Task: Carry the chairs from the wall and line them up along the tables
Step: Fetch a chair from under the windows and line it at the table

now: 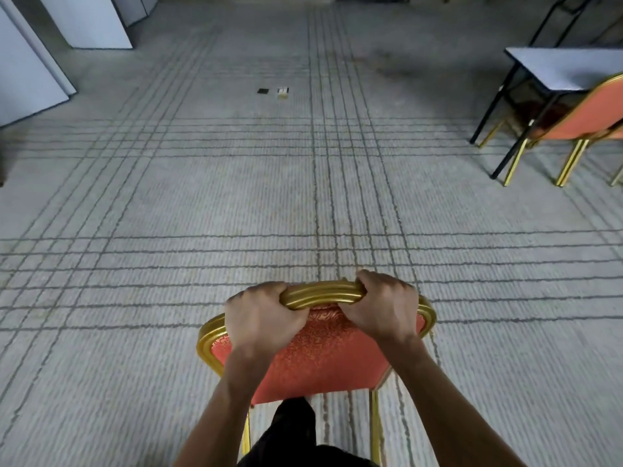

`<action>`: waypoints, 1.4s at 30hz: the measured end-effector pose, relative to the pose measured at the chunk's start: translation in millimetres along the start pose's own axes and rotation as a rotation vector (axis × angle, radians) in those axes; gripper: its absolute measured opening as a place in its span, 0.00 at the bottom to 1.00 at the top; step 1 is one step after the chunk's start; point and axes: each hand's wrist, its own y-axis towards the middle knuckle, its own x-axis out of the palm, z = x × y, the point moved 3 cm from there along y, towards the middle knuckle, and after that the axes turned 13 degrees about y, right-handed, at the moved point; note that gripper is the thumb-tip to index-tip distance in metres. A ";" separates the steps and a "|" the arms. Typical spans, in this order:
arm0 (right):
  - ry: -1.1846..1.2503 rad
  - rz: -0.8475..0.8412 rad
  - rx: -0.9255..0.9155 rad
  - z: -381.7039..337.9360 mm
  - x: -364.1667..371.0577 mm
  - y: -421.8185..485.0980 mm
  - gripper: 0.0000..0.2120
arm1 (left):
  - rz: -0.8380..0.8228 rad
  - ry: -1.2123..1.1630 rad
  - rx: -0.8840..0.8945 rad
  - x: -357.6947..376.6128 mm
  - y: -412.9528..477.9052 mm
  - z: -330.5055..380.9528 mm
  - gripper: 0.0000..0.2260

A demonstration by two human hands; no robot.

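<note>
**Head view: both hands wrapped on the chair's top rail, table off at the upper right**

Head view is the only one we have. Low in the middle of the frame we see the chair (317, 355), a gold metal frame round a red patterned padded back. The left hand (261, 318) and the right hand (384, 308) each wrap the top rail (320, 293). The fingers curl over its far side, and the two hands sit close together near its middle.

We judge the frame stiff and the chair light enough for one person. The smooth gilt tube may be slippery, so a full wrap on the rail, as here, looks the sound hold. Hands set wider apart would probably check swinging better.

The rail runs left to right across the frame. The back's long axis runs from the rail down toward the bottom edge, where gold legs (374, 426) show beside a dark trouser leg (293, 419). The seat is hidden, so we cannot tell which way it faces, nor whether the feet are off the carpet (168, 214).

At the upper right stands a table (556, 67) on black legs, well apart from our chair, with a second red chair (586, 112) at its near corner. White panels (91, 21) stand at the upper left.
</note>
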 end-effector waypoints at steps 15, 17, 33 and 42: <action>-0.062 0.010 0.031 53.0 84.6 255.0 0.16 | 0.186 -0.128 0.153 39.5 291.7 7.2 0.18; -0.087 0.029 0.035 70.4 92.4 295.1 0.17 | 0.194 -0.115 0.168 47.9 334.7 19.1 0.18; -0.113 0.087 0.055 214.3 144.0 584.2 0.19 | 0.171 -0.093 0.210 108.2 644.6 130.6 0.21; -0.099 0.104 0.110 300.3 219.4 755.3 0.16 | 0.180 -0.138 0.284 185.1 845.1 169.5 0.21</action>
